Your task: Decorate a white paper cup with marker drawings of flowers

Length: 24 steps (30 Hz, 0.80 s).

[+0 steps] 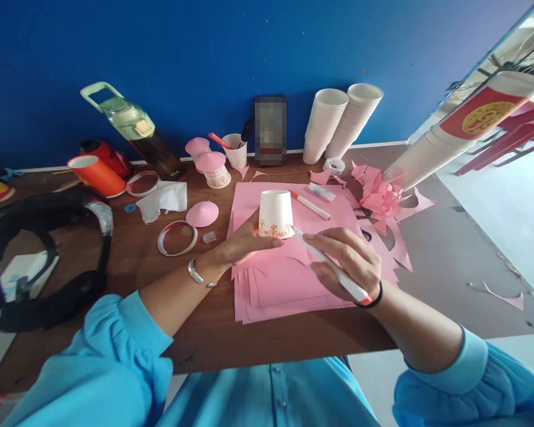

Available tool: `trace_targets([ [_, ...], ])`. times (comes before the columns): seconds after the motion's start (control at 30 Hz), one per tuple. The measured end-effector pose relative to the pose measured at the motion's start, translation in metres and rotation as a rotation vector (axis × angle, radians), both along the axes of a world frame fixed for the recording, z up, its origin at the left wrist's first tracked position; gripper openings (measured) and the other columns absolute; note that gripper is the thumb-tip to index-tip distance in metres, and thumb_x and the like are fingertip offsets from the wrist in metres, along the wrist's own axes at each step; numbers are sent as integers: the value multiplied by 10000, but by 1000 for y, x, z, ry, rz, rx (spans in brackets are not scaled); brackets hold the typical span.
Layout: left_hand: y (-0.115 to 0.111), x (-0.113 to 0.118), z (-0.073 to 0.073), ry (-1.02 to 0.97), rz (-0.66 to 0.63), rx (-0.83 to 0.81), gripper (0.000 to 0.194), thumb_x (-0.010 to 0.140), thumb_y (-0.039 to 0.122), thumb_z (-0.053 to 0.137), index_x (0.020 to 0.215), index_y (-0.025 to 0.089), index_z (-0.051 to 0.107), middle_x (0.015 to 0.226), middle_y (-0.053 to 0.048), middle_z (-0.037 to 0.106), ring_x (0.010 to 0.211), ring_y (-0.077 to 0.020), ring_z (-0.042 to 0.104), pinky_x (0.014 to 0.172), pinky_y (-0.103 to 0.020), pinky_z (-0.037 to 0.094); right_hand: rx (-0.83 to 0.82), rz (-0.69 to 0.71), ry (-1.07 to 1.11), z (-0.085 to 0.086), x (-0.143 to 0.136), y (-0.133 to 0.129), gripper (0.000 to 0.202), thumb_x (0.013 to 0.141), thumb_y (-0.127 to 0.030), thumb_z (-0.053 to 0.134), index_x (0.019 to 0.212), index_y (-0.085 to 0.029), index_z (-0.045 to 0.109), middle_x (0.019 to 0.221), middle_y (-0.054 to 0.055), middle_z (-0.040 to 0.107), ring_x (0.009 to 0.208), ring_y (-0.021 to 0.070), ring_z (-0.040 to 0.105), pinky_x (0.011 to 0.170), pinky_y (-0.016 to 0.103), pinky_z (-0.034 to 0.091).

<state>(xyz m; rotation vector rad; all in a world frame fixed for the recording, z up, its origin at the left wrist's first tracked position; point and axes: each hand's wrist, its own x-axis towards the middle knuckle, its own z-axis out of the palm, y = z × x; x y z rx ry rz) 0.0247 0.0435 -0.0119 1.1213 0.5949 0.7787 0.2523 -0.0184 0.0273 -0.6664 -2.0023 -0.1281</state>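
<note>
Upside down over the pink sheets, a white paper cup (276, 207) is held by my left hand (245, 240), its thumb along the lower edge. Red and orange flowers and grass-like marks run round the cup's lower part. My right hand (349, 264) grips a white marker (333, 270) with a red end, its tip at the cup's right side. Another white and red marker (310, 205) lies on the stacked pink paper (289, 290). At the back left, a decorated cup (218, 177) wears a pink cone (211, 161). A loose pink cone (202, 214) lies nearer.
Tall stacks of white cups (326, 124) stand by the blue wall, beside a phone (270, 130). Pink scraps (380, 193) partly cover scissors (365, 232) at right. A bottle (137, 133), tape rings (177, 238) and a black headset-like object (48, 261) are left.
</note>
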Motion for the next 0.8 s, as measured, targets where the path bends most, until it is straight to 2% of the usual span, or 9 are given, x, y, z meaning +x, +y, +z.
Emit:
trace_targets([
  [0.1,0,2,3,5,-8,8,597,707,372,971,1192,228,655,1053,-35,682,936,-183,625,853,-349,511,19,79,-4,0,-6,-4,260,994,-164,673,1250,-127,643,878,66,740,769,184,744,660,280,634],
  [0.23,0,3,3,-3,-15,37,538,693,345,972,1112,230,654,1014,-18,647,918,-176,597,806,-334,498,4,76,11,0,-8,-4,208,940,-105,677,1138,-156,641,808,48,739,705,182,746,615,280,632],
  [0.4,1,2,-1,8,-11,32,561,670,332,979,1119,233,657,1057,-37,652,971,-208,606,848,-369,500,-25,54,11,3,-7,-5,203,909,-83,646,1074,-199,629,738,7,726,615,164,725,559,266,612],
  [0.67,0,-1,-1,60,-24,46,571,697,379,963,1159,230,662,1050,-40,644,975,-209,593,852,-367,500,-34,21,2,3,-9,-5,194,912,-83,655,1063,-202,632,769,20,731,635,159,737,586,253,623],
  [0.8,0,-1,-1,78,-22,44,640,692,398,970,1216,241,638,1061,-39,640,986,-206,594,853,-361,511,-42,9,-2,3,-8,-4,224,907,-78,651,1085,-212,632,771,9,736,635,156,735,585,254,623],
])
